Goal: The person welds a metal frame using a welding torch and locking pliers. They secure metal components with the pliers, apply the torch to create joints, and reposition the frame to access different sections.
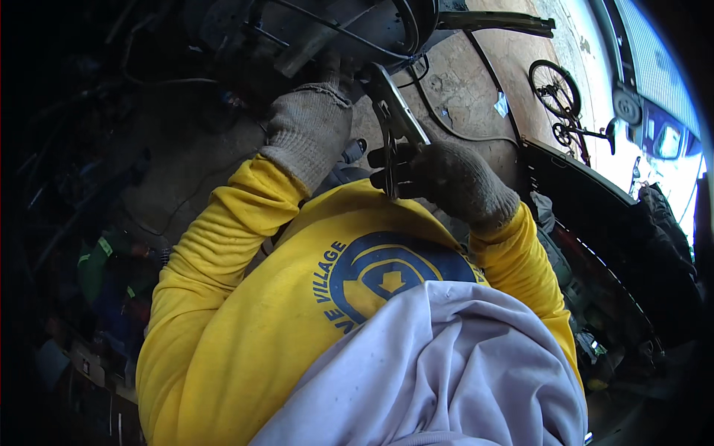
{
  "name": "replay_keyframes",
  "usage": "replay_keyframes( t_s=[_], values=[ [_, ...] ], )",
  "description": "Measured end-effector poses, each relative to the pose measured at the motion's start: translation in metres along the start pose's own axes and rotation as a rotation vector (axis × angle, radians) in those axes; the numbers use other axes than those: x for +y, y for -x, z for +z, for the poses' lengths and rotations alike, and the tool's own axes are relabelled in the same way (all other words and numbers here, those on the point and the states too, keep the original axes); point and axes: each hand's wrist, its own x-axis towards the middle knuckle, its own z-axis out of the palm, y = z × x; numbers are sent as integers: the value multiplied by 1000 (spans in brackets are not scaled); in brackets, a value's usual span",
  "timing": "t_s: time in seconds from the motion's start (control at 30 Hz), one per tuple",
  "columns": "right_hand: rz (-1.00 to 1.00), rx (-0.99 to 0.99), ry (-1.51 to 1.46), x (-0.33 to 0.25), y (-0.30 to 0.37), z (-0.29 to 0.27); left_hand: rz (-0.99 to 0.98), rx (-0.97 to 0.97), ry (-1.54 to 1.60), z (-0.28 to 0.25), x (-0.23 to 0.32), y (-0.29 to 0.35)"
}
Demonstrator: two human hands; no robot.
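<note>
My right hand [457, 182], in a grey knit glove, is wrapped round the handles of metal locking pliers [398, 108]. Their jaw end points up and left, against the lower edge of a dark round metal workpiece [379, 33]. My left hand [311, 130], gloved too, is closed just left of the pliers, under a flat metal bar [312, 46]. Shadow and the workpiece hide most of its fingers, and what they grip does not show. Thin curved rods run across the workpiece.
A long metal arm [494, 22] juts right from the workpiece. A hose [454, 130] and a light blue scrap [501, 105] lie on the cracked concrete floor. At the right are a bicycle [558, 93], a dark panel [576, 178] and a blue vehicle [666, 134]. Deep shadow covers the left.
</note>
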Motion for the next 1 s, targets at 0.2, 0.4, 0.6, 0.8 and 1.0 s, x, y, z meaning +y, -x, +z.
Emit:
replay_keyframes(
  t_s=[0.2,0.4,0.6,0.8,1.0],
  values=[
    [154,62,-85,-11,-8,4,-143,-202,99,-20,6,-7],
    [158,121,-313,-17,-11,22,-46,-201,141,-6,-7,-19],
    [173,221,62,-33,-5,39,24,-301,73,-17,-1,-17],
    [164,287,95,-43,-9,45,196,-141,-11,27,-6,-28],
    [313,377,-48,-68,-19,65,36,-153,286,12,-9,-27]
  ],
)
